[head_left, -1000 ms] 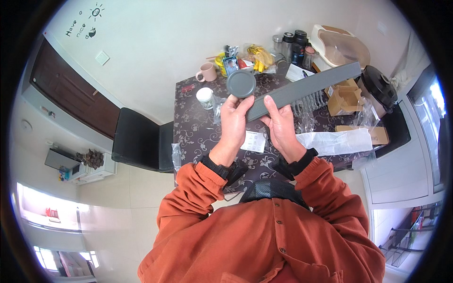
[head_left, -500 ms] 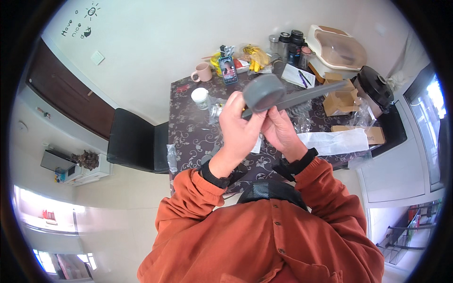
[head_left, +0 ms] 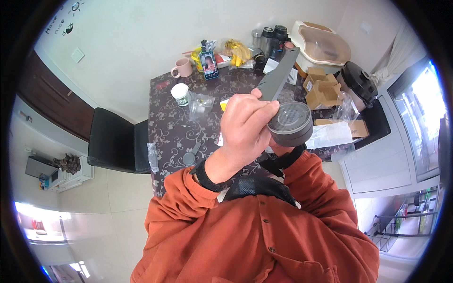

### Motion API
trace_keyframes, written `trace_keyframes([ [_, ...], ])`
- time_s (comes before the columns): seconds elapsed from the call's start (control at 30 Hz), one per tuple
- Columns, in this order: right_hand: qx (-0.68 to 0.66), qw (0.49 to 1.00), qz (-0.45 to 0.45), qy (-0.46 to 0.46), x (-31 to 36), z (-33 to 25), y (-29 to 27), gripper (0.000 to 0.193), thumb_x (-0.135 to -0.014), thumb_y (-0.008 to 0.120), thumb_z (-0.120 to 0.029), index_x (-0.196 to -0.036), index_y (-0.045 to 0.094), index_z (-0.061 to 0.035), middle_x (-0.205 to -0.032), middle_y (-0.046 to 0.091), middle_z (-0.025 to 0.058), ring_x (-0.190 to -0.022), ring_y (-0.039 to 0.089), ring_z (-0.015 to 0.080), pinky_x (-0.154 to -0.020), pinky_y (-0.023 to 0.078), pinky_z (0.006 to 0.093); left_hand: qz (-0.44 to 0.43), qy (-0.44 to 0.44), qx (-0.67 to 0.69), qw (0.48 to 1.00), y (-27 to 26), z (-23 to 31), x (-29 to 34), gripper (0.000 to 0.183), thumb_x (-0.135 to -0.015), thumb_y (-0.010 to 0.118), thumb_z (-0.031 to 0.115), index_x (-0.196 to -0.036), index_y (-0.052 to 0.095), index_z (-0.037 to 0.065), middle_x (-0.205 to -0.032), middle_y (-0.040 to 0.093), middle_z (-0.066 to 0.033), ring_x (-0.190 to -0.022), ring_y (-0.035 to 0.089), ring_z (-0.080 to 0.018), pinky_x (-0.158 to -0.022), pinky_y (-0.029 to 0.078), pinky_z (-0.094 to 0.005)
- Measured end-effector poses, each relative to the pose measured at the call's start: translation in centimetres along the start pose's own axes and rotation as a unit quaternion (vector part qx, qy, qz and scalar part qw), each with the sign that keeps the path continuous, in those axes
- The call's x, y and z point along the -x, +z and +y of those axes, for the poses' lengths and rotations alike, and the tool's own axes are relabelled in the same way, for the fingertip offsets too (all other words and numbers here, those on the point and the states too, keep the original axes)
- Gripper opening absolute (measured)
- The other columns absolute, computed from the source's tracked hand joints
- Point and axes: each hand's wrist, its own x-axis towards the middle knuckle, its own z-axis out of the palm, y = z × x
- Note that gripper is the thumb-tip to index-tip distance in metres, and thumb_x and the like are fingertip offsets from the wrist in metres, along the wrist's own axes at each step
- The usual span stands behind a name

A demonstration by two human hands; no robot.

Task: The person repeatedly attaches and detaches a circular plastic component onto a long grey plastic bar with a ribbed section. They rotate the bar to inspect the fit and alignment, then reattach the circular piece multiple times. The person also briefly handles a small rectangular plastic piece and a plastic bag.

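In front of my chest I hold up a dark grey device with a round, thick, puck-like part point(head_left: 290, 123) and a long flat grey arm point(head_left: 278, 73) slanting away to the upper right. My left hand point(head_left: 243, 123) is closed on it where the two parts meet, thumb and fingers against the round part's edge. The round part's face looks glossy and ringed. My right hand point(head_left: 282, 150) is below and behind the round part, its fingers hidden. A small grey piece point(head_left: 189, 158) with a round end and short handle lies on the table beside my left wrist.
On the flower-patterned table point(head_left: 165, 127) stand a white jar point(head_left: 180, 94), a pink mug point(head_left: 182, 68), a propped phone point(head_left: 208, 65) and bananas point(head_left: 238, 52). Opened cardboard boxes point(head_left: 323, 92) and a black-lidded pot point(head_left: 358, 80) are at right. A black chair point(head_left: 118, 141) stands at left.
The device has turned: its arm now points away instead of right, and its round part sits lower and nearer me. My right hand has dropped behind it. The whole view has shifted slightly.
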Motion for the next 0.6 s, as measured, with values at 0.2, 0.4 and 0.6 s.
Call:
trace_keyframes([
  [0.2,0.052,0.997,0.049,-0.009,0.5,0.2,-0.3,0.035,-0.094,0.059,-0.022,-0.124,0.047,-0.0080,-0.113,0.057,0.0028,-0.104,0.057,0.0145,-0.090,0.048,0.0298,-0.019,-0.022,0.004,1.000,-0.1,-0.6,0.5,0.034,-0.060,0.071,-0.007,-0.092,0.068,0.003,-0.082,0.061,-0.0070,-0.076,0.058,-0.0244,-0.068,0.047,-0.0327],
  [0.4,-0.038,0.993,0.103,0.033,-0.4,0.2,-1.0,0.041,-0.094,0.059,-0.019,-0.131,0.044,-0.0056,-0.119,0.056,0.0045,-0.109,0.057,0.0173,-0.093,0.048,0.0341,-0.064,-0.112,-0.014,0.992,-0.4,-1.4,1.3,0.032,-0.068,0.065,-0.006,-0.099,0.063,0.002,-0.087,0.057,-0.0098,-0.082,0.055,-0.0303,-0.070,0.046,-0.0375],
  [0.6,0.082,0.980,0.177,0.026,-0.8,0.4,0.4,0.032,-0.096,0.056,-0.015,-0.124,0.044,-0.0050,-0.117,0.057,0.0083,-0.107,0.059,0.0198,-0.093,0.049,0.0386,-0.097,-0.239,0.062,0.964,-0.9,-2.5,2.4,0.023,-0.078,0.064,-0.001,-0.100,0.061,0.001,-0.093,0.060,-0.0109,-0.084,0.057,-0.0246,-0.075,0.046,-0.0337],
])
